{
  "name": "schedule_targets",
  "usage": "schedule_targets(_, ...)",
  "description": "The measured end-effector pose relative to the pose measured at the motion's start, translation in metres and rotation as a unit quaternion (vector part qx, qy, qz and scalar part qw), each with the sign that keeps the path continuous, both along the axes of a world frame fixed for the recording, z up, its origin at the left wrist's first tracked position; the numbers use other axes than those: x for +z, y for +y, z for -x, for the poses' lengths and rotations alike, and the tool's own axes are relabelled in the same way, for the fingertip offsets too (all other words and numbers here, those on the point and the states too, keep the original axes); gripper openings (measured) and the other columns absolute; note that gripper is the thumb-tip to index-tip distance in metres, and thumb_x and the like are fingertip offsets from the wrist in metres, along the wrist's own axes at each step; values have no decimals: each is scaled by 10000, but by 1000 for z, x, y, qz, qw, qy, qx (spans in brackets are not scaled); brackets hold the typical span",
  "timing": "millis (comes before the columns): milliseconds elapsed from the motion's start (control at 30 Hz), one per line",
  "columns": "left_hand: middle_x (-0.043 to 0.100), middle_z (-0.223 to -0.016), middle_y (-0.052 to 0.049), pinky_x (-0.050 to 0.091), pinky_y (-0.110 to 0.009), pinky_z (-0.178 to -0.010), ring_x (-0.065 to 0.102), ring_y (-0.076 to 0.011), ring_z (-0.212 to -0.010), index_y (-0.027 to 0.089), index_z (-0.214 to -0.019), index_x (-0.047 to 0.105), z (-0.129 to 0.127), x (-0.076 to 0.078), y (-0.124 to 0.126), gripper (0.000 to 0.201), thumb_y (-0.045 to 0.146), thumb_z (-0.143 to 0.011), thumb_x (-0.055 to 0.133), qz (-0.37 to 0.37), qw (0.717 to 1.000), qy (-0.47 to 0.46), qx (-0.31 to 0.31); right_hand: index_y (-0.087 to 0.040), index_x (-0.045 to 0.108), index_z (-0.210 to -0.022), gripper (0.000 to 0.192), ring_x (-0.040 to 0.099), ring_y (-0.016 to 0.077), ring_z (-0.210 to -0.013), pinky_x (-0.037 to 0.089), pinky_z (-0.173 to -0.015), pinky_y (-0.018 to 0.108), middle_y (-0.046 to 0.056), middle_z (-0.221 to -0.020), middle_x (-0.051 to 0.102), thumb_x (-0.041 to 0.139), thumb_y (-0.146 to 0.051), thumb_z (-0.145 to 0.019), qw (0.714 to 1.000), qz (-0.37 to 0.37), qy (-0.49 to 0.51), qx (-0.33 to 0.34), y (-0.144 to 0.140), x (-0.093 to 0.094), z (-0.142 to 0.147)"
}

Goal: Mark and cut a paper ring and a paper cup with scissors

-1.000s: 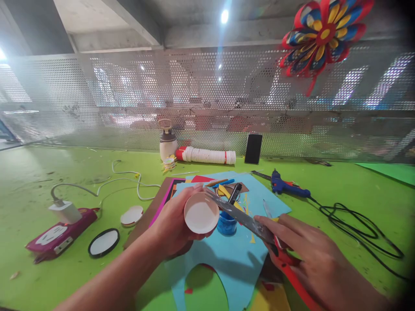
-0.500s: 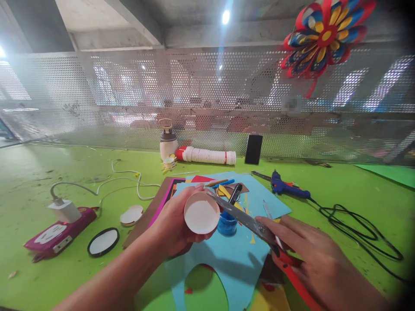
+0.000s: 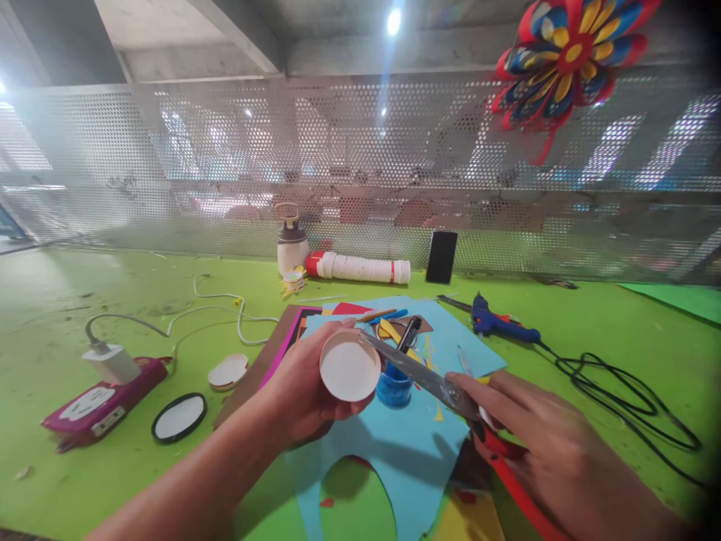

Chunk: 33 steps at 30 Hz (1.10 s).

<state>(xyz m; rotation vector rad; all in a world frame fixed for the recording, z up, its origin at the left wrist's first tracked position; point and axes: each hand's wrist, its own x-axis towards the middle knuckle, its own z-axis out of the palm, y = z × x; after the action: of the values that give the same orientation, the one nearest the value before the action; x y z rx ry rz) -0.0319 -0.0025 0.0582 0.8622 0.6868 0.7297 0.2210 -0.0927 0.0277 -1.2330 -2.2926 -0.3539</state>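
My left hand grips a white paper cup on its side, with the round bottom facing me, above a light blue paper sheet. My right hand holds red-handled scissors. The steel blades point left and their tip touches the cup's upper right rim. Behind the cup and blades sits a small blue pot with a black marker beside it.
On the green table lie coloured paper sheets, a blue glue gun with a black cord, a stack of white cups, a phone, a bottle, a pink power strip and round discs. A paper flower hangs on the mesh wall.
The cup and scissors stay together in nearly the same place; the blades have closed in slightly on the cup's rim. The view has shifted a little.
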Motion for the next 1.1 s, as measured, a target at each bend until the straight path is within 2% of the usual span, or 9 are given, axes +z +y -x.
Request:
schedule_targets(233,521,-384,-65,255,-153,-254,452,-111,-296,96,-681,664,0,5,0,583,498,-936,328,35,998,5,-44,-114,554,-1281,417,673,234,-673,594,-565,381,81,-806,613,470,-55,-877,1000,-10,-2,1,0,0,0)
schedule_targets(400,562,-455,-35,259,-166,-255,471,-120,-318,141,-715,605,0,5,0,369,416,-903,447,36,998,-35,-42,-101,572,-1266,426,682,232,-677,597,-571,378,89,-817,629,453,-38,-862,1000,-15,-12,1,0,1,-1)
schedule_targets(500,575,-472,-29,261,-169,-259,485,-123,-323,155,-719,584,1,4,2,326,410,-889,474,40,997,-42,-49,-117,570,-1255,428,672,213,-648,582,-548,350,69,-792,615,429,-26,-861,1000,-22,-10,3,0,2,-1)
schedule_targets(767,542,-389,-50,201,-161,-239,395,-106,-250,140,-679,593,4,6,5,474,457,-935,350,69,993,-9,-91,-106,581,-1237,412,638,206,-594,544,-505,342,58,-741,600,391,-10,-885,999,-28,-36,0,1,5,-3)
schedule_targets(1100,567,-394,-94,216,-156,-234,420,-108,-266,123,-650,601,6,1,9,499,510,-908,419,67,989,-23,-129,-121,562,-1286,437,631,248,-672,556,-560,429,73,-812,592,490,-24,-865,1000,19,-20,6,2,-1,-10)
